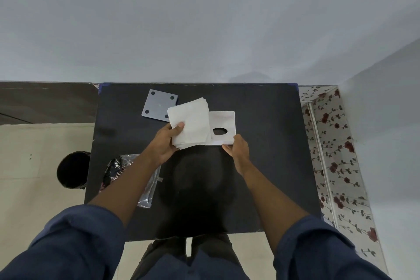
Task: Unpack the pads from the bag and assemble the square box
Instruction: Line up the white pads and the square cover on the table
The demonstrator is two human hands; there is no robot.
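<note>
Two hands work above the black table (261, 166). Head view: the left hand (167, 143) grips a stack of white pads (189, 124), thumb pressed on top, fingers underneath. The right hand (237, 149) pinches the near edge of a white box piece with an oval hole (223, 120), just beside the stack. A grey square panel (158, 104) lies behind them. The emptied bag (145, 179) lies near left.

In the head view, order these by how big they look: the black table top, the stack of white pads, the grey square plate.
1. black table top
2. stack of white pads
3. grey square plate, partly hidden behind the pads and farther away, so this rank is unsure.
</note>
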